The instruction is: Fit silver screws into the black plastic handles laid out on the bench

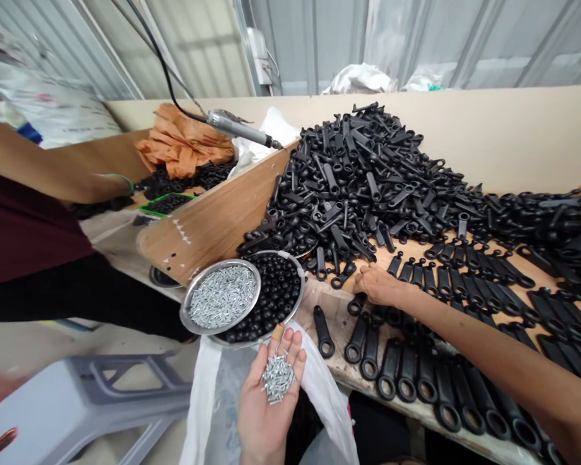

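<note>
My left hand [271,400] is palm up at the bottom middle, its fingers slightly cupped around a heap of small silver screws [277,378]. One finger has a tan bandage on its tip. My right hand [376,285] reaches in from the right over the bench, its fingers curled down. Just below it shows the ring end of a black plastic handle [356,303]; whether the fingers grip it is hidden. Beyond my left hand, a metal bowl of screws [223,294] rests partly over a wider bowl of black knobs [277,290].
A large pile of black handles [363,174] covers the back of the bench. Rows of handles [445,387] lie along the front and right. A power screwdriver [242,129] hangs above the wooden divider [213,219]. A co-worker's arm [62,168] and a plastic stool [77,400] are at left.
</note>
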{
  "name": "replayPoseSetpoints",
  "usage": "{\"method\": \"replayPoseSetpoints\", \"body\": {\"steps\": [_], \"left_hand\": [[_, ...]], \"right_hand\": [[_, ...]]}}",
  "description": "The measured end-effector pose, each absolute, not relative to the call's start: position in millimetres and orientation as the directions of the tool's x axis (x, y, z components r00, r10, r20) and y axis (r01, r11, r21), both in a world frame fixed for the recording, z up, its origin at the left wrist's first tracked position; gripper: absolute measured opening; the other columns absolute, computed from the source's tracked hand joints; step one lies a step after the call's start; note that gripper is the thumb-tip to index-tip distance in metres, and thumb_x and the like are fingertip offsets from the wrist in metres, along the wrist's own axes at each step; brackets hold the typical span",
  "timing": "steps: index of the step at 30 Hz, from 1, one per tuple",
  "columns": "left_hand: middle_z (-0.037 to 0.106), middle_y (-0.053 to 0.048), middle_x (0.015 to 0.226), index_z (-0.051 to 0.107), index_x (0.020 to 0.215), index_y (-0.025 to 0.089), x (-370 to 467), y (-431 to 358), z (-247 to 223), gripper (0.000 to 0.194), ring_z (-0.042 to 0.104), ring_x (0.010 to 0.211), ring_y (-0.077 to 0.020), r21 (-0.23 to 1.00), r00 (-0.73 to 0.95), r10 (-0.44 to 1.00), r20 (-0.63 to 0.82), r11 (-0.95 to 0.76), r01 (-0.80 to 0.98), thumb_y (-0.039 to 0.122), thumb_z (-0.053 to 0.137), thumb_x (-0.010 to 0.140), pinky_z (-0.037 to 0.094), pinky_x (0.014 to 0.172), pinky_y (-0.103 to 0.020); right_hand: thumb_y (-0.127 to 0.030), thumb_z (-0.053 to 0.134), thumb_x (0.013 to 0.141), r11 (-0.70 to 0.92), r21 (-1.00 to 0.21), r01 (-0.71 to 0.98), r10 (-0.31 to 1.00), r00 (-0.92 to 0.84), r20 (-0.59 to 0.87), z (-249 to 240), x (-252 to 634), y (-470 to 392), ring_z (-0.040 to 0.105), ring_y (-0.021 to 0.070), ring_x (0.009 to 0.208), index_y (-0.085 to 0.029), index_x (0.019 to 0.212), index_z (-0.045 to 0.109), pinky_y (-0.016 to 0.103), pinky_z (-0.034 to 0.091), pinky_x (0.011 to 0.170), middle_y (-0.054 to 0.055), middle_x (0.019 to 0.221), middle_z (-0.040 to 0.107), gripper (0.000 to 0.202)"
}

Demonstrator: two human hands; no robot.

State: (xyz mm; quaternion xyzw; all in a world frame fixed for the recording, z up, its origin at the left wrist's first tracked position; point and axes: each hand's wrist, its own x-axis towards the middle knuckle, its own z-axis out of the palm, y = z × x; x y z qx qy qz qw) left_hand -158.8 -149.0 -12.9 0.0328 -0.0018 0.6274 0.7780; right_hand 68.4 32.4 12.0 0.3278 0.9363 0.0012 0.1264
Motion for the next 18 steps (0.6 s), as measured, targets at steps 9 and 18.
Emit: {"method": "replayPoseSetpoints", "body": {"steps": [9,18], "left_hand": [[0.047,-0.007,0.125,0.044,0.12,0.015,-157.5,-145.7,-17.5,0.057,0.038,0.119,-0.0154,0.091,0.236,0.969,0.072,0.229,-0.969,0.039,0.004,0.088,0.026,0.102,-0.031],[0.046,-0.009,0.126,0.044,0.121,0.014,-158.3,-140.1,-22.4,0.061,0.037,0.12,-0.017,0.165,0.24,0.954,0.179,0.211,-0.963,0.038,-0.001,0.087,0.026,0.102,-0.031]], "right_hand": [[-0.009,0.048,0.067,0.771,0.109,0.627,0.635,-0.745,-0.205,9.3,71.8,28.4,0.048,0.0192,0.08,-0.015,0.072,0.062,0.031,0.026,0.068,0.008,0.076,0.06,0.016],[-0.017,0.045,0.079,0.748,0.325,0.579,0.567,-0.812,0.139,21.3,23.6,61.2,0.038,0.0264,0.1,-0.018,0.094,0.062,0.036,0.029,0.075,0.011,0.103,0.051,0.023]]}}
